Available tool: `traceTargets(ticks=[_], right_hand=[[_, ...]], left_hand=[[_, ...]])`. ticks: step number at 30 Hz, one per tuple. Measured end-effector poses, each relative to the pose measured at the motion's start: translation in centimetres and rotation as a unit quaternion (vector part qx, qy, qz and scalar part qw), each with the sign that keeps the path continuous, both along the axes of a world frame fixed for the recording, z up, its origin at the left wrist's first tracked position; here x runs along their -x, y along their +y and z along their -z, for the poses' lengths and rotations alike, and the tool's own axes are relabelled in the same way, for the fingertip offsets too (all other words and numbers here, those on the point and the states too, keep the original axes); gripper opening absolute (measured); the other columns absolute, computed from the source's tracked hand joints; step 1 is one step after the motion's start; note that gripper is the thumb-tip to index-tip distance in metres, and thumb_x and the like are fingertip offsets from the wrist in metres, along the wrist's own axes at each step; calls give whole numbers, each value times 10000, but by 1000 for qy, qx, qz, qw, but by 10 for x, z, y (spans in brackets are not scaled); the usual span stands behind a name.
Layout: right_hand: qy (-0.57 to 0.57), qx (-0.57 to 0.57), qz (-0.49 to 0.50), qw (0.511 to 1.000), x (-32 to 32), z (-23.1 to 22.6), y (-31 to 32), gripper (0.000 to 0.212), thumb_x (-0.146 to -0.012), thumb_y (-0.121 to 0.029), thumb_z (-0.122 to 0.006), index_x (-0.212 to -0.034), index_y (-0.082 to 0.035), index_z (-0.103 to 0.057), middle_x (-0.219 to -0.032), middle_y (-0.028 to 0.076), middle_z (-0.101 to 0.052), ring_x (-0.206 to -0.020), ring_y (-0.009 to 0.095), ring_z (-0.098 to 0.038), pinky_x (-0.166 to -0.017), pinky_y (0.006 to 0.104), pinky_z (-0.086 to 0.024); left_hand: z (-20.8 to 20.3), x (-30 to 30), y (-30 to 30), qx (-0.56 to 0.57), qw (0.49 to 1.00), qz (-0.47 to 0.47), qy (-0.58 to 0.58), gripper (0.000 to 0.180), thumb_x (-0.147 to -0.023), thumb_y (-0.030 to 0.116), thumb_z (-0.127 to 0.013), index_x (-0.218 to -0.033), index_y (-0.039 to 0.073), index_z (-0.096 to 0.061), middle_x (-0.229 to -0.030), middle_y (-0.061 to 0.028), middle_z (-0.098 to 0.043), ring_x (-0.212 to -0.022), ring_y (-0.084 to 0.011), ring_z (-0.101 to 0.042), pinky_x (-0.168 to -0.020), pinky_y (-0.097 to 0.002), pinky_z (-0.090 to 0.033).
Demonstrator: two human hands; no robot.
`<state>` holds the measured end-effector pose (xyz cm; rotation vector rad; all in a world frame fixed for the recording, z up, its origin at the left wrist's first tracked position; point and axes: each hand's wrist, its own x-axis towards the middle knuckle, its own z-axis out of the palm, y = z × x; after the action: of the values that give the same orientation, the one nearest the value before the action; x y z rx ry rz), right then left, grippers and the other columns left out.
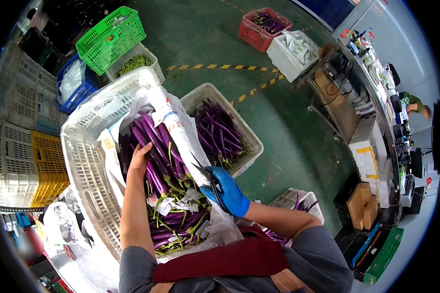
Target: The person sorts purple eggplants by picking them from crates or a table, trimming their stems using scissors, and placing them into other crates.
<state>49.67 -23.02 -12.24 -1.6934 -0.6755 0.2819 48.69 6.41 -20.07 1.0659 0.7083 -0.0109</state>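
Long purple eggplants [154,129] with green stems fill a large white plastic crate [90,188] in front of me, lined with printed paper [173,122] and clear film. My bare left hand [140,157] lies at the left of the upper eggplants, its thumb on top and its fingers curled round one; the fingertips are partly hidden. At the crate's right edge my right hand [228,193], in a blue glove, holds black scissors [200,167] with the blades pointing up and left. More eggplants [176,227] lie nearer me in the crate, stems toward several directions, among paper scraps.
A second crate of eggplants [253,141] stands right behind. Farther off are a green crate [110,41], a blue crate [78,95], a red crate [252,36] and a white bin [283,61]. Stacked crates [14,156] line the left; a cluttered workbench [371,93] runs along the right.
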Motion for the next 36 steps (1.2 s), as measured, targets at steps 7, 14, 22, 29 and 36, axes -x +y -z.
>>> traceTargets(ticks=[7,14,22,29,36], right_hand=[[-32,-3,6,999,1,7,2,497,-715,-75,-690,-1135,-8,-434,-1022,139,-490,-895,236,-520,-779,303,-427],[27,-9,-6,1000,2,11,0,485,-728,-54,-675,-1145,-14,-430,-1045,117,-481,-934,201,-505,-801,285,-415],[-8,-29,6,1000,3,14,1,524,-711,-47,-693,-1161,-27,-423,-1061,115,-485,-954,210,-513,-810,282,-415],[-10,-19,4,1000,-2,4,-2,511,-722,-90,-692,-1159,-29,-434,-1047,114,-485,-916,207,-514,-782,287,-422],[36,-14,2,999,3,6,4,438,-732,-96,-658,-1121,-18,-472,-1000,130,-529,-879,220,-531,-782,318,-433]], left_hand=[[20,1,6,4,1000,7,16,567,-715,254,-673,-1187,31,-453,-1143,-109,-527,-1079,-259,-480,-947,-392,-355],[8,10,-1,83,997,3,7,480,-688,199,-649,-1113,21,-515,-1033,-116,-589,-959,-257,-557,-892,-389,-417],[35,17,-58,-55,993,-95,-34,492,-642,58,-612,-1114,32,-474,-992,-68,-550,-906,-224,-536,-830,-333,-422],[29,24,-67,-80,980,-182,-29,413,-635,-3,-591,-1041,30,-518,-923,-52,-562,-827,-212,-553,-787,-317,-429],[-43,81,-39,63,966,-207,-138,429,-721,118,-570,-1113,-30,-479,-1053,-138,-558,-974,-274,-532,-880,-395,-414]])
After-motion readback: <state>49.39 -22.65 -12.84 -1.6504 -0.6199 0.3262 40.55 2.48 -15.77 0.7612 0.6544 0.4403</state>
